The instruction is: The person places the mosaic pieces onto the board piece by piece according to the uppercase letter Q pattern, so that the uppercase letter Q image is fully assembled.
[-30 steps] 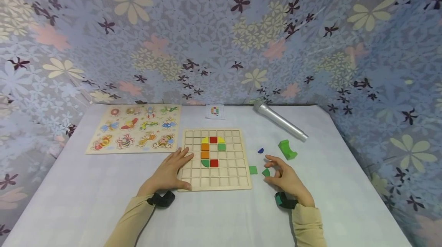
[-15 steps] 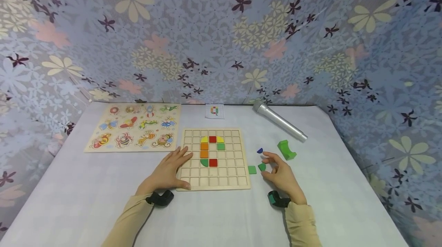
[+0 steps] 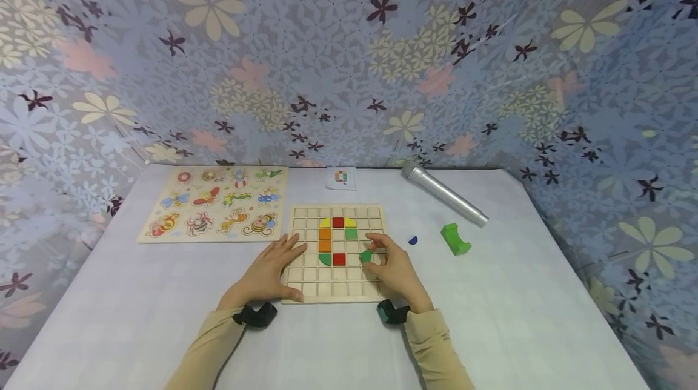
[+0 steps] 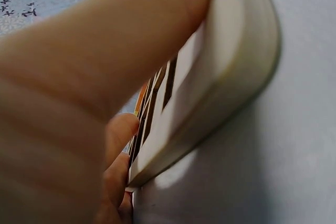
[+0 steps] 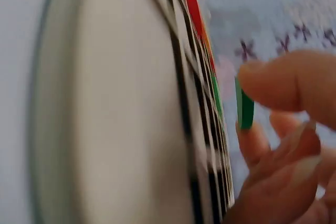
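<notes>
A wooden grid board (image 3: 316, 288) lies on the table, holding red, orange, yellow and green tiles in its squares. My left hand (image 3: 268, 275) rests on the board's left edge, fingers spread and thumb near the lower corner. Over the board's right side, my right hand (image 3: 395, 267) pinches a green tile with a rounded side (image 3: 366, 256) between thumb and fingers. In the right wrist view that green tile (image 5: 244, 104) is edge-on, held apart from the board surface. Among the placed tiles are a red tile (image 3: 339, 259) and a green quarter-circle (image 3: 325, 259).
A small blue half-round piece (image 3: 412, 240) and a green arch block (image 3: 455, 239) lie to the right. Behind them is a silver microphone (image 3: 447, 194). A picture card (image 3: 340, 178) lies behind the board. An insect puzzle board (image 3: 218, 202) lies at the back left.
My right hand has moved left from the table to above the board, carrying the green tile. The green square beside the board is now hidden by that hand. My left hand stays put.
</notes>
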The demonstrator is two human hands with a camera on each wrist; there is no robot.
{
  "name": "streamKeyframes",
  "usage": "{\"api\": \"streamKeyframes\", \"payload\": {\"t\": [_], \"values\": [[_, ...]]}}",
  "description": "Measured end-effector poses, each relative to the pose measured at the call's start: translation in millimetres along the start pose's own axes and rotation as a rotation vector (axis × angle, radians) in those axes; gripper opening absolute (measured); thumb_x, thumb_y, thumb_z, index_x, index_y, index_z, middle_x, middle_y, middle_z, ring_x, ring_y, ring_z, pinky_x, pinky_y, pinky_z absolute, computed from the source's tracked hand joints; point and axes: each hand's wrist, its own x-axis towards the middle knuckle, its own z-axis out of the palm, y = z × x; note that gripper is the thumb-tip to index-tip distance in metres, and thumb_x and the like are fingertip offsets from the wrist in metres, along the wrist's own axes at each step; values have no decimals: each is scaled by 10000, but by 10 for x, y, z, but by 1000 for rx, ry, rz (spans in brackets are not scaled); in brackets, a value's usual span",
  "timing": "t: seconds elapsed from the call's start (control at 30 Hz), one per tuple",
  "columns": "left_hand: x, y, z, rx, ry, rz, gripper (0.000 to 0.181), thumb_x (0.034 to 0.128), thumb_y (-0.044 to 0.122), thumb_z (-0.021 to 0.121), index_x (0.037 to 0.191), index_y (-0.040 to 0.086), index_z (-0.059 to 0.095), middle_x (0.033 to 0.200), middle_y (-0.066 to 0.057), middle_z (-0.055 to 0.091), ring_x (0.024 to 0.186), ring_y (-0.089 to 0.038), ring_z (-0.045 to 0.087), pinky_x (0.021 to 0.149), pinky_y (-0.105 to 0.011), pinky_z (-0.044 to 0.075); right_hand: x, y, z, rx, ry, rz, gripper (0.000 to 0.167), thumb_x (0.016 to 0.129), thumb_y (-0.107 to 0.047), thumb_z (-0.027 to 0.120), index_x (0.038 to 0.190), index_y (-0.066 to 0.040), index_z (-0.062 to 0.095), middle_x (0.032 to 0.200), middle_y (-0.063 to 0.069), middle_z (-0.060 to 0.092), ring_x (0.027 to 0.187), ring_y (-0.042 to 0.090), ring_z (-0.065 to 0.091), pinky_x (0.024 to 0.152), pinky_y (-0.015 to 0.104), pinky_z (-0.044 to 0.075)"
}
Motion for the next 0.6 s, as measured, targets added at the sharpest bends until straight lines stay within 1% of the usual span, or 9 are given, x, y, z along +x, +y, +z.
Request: {"api": "streamKeyframes", "payload": {"t": [0.03, 0.07, 0.13, 0.2, 0.23, 0.3, 0.37, 0.53, 0.6], "values": [[0, -4, 2, -5, -3, -3, 1077, 612, 533, 839, 1491, 113, 381, 1613, -140, 218, 1495, -396, 144, 1210, -564, 140, 9, -25, 62, -32, 14, -21, 576, 765, -8, 706, 1317, -60, 549, 1104, 150, 638, 655, 118, 481, 578, 212, 403], [-1, -8, 4, 0, -1, 0, 1078, 613, 540, 836, 1491, 113, 380, 1613, -142, 219, 1493, -400, 148, 1207, -570, 144, 15, -48, 119, -60, 32, -26, 565, 762, -19, 707, 1307, -57, 559, 1087, 139, 649, 722, 153, 532, 645, 247, 448], [1, -11, 14, 0, -3, 3, 1083, 613, 546, 833, 1495, 115, 374, 1614, -141, 215, 1493, -402, 147, 1206, -572, 142, 19, -75, 203, -124, 66, -31, 549, 757, -31, 707, 1289, -46, 572, 1068, 126, 662, 881, 230, 601, 790, 350, 503], [0, -15, 18, -1, 0, 4, 1088, 609, 545, 835, 1494, 112, 374, 1613, -144, 214, 1491, -406, 147, 1204, -573, 144, 23, -94, 262, -176, 87, -1, 548, 759, -46, 704, 1292, -60, 578, 1075, 108, 668, 1034, 279, 610, 920, 437, 492], [-1, -20, 20, 5, 2, 5, 1090, 607, 547, 834, 1494, 112, 374, 1613, -145, 216, 1490, -407, 149, 1203, -572, 148, 25, -101, 283, -190, 91, 10, 547, 761, -50, 698, 1295, -63, 578, 1081, 107, 667, 1059, 297, 609, 946, 468, 486], [-2, -22, 17, 5, 4, 5, 1088, 606, 542, 836, 1493, 110, 376, 1613, -144, 216, 1492, -405, 147, 1205, -566, 150, 28, -115, 313, -191, 98, 44, 546, 768, -58, 696, 1301, -81, 579, 1099, 97, 664, 1080, 305, 608, 956, 493, 484], [-1, -23, 13, 7, 6, 4, 1085, 608, 540, 836, 1492, 109, 378, 1612, -143, 218, 1492, -403, 147, 1206, -562, 153, 30, -127, 334, -196, 102, 67, 540, 777, -78, 705, 1301, -107, 583, 1105, 76, 666, 1074, 284, 612, 922, 469, 498], [2, -11, 3, 10, -5, -3, 1087, 610, 551, 830, 1494, 113, 374, 1615, -137, 212, 1495, -397, 143, 1209, -557, 148, 19, -156, 376, -226, 106, 66, 524, 787, -120, 743, 1288, -127, 592, 1106, 54, 686, 1058, 267, 640, 828, 422, 525], [2, -4, -2, 8, -8, -5, 1086, 611, 550, 831, 1494, 113, 375, 1615, -139, 211, 1496, -396, 142, 1211, -555, 147, 12, -176, 384, -227, 111, 65, 524, 782, -125, 748, 1283, -128, 596, 1103, 52, 690, 1054, 269, 644, 811, 414, 527]]}}
